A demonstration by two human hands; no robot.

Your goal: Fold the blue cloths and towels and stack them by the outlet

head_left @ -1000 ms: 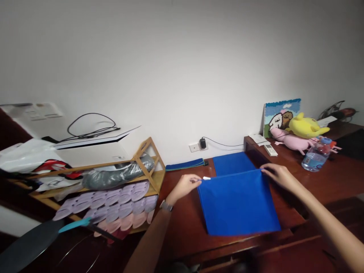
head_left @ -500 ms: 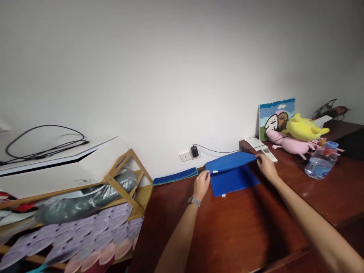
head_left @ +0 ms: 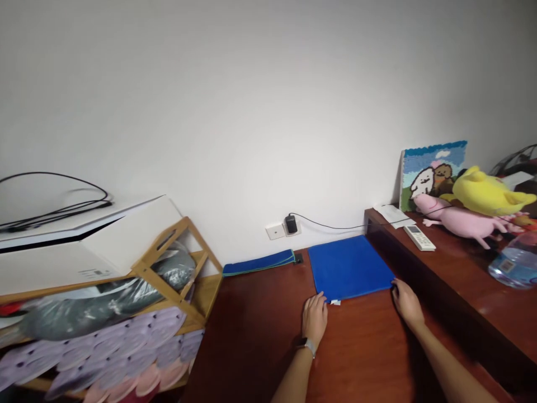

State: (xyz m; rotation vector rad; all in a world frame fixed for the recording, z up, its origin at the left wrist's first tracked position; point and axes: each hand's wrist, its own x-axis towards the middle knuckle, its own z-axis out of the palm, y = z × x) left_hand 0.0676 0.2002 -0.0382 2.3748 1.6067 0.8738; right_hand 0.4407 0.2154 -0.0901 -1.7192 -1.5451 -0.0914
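A square blue cloth (head_left: 352, 267) lies flat on the reddish-brown table (head_left: 361, 347), with small white tags at its front left corner. My left hand (head_left: 314, 318), with a watch on the wrist, pinches that front left corner. At the front right corner, my right hand (head_left: 406, 302) has its fingers closed on the cloth's edge. Left of the square cloth, a narrow folded blue cloth with green edging (head_left: 258, 263) rests along the wall.
On the raised surface at right are a white remote (head_left: 419, 238), papers (head_left: 393, 215), pink (head_left: 461, 221) and yellow (head_left: 490, 192) plush toys, a bottle (head_left: 514, 263) and a dog picture (head_left: 434, 174). A wooden rack (head_left: 210, 291) stands left; a charger (head_left: 291, 224) is in the wall.
The upper blue cloth, held raised before, now lies flat over the blue piece beneath. Both hands have come down and nearer with its front corners. The view has shifted a little left.
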